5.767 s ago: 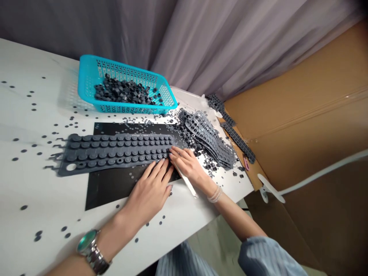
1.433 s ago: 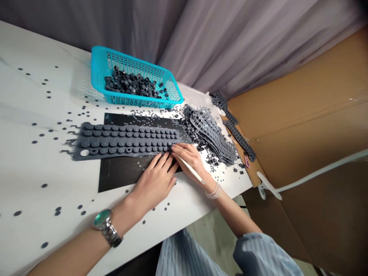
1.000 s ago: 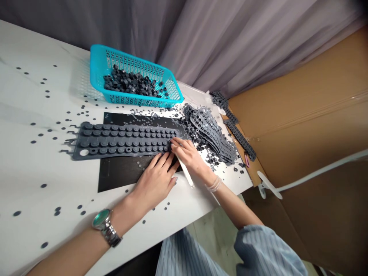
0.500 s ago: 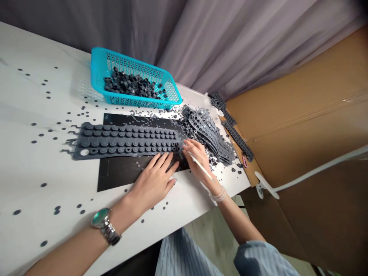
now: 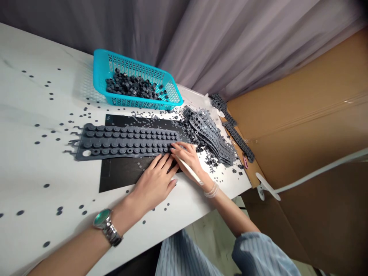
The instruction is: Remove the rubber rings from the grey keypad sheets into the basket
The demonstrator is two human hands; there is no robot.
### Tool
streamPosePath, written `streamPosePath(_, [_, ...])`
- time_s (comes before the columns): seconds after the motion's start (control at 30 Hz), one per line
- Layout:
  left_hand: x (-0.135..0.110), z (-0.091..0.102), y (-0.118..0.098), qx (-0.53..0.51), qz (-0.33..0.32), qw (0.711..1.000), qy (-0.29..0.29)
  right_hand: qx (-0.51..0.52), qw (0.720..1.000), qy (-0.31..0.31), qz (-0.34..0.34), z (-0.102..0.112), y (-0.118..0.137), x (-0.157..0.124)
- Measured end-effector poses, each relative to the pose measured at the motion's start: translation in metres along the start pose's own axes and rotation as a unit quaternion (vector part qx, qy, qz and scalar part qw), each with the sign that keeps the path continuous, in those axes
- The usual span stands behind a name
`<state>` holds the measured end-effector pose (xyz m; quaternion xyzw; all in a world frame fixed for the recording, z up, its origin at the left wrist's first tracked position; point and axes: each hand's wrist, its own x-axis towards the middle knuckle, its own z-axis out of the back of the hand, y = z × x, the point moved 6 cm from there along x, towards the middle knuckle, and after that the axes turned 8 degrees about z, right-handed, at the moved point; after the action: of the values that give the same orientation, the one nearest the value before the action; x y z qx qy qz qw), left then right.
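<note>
A dark grey rubber sheet (image 5: 130, 132) with rows of raised round caps lies on a black mat (image 5: 115, 176). My left hand (image 5: 155, 180) rests flat and open, fingertips at the sheet's near edge toward its right end. Closed round a slim white pen-like tool (image 5: 188, 170), my right hand (image 5: 188, 159) is at the right end of the sheet. Its fingers hide the tool's tip and the caps beneath. A few spots in the near row show open holes, and a white round hole (image 5: 86, 153) is at the sheet's left corner.
A blue plastic basket (image 5: 100, 76) with small black rings stands behind the sheet. To the right lie a stack of punched grey sheets (image 5: 212, 134) and loose rings. Small dark discs dot the white table (image 5: 71, 184). A cardboard box (image 5: 301, 115) borders the right side.
My right hand has shifted left with the white tool, from just past the sheet's right end onto its near right corner. My left hand stays in place on the sheet's edge.
</note>
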<state>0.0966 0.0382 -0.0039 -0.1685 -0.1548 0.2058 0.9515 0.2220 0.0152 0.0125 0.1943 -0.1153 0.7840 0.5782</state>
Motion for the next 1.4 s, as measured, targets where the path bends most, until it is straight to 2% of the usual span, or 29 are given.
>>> streamPosePath(0.3, [0.0,-0.001,0.0,0.004,0.001,1.0,-0.007,0.021,0.998,0.049,0.031,0.003,0.007,0.008])
streamPosePath(0.47, [0.0,-0.002,0.0,0.007,0.0,1.0,0.0,0.003,0.995,0.086,0.057,-0.005,0.004,0.008])
streamPosePath(0.53, [0.0,-0.002,0.0,0.009,-0.003,1.0,-0.001,0.006,0.997,0.072,0.031,-0.005,-0.004,0.008])
streamPosePath(0.63, [0.0,0.0,-0.001,0.011,-0.005,1.0,-0.007,0.019,0.998,0.013,-0.064,0.005,-0.02,0.007])
streamPosePath(0.7, [-0.001,0.001,-0.001,0.01,-0.007,1.0,-0.009,0.032,0.995,-0.008,-0.09,0.011,-0.021,0.005])
streamPosePath(0.87, [-0.001,0.0,0.0,0.0,-0.003,1.0,-0.009,0.037,0.999,0.037,-0.009,0.005,-0.001,0.006])
streamPosePath(1.07, [0.0,-0.003,0.001,-0.009,0.0,1.0,0.002,0.005,0.999,0.044,0.011,-0.003,0.0,0.005])
streamPosePath(1.3, [0.0,0.0,0.0,0.002,-0.001,1.0,0.001,-0.021,0.994,0.09,0.062,-0.002,0.006,0.012])
streamPosePath(1.4, [0.0,0.001,-0.001,0.007,-0.001,1.0,0.003,-0.014,0.993,0.099,0.061,-0.004,-0.001,0.015])
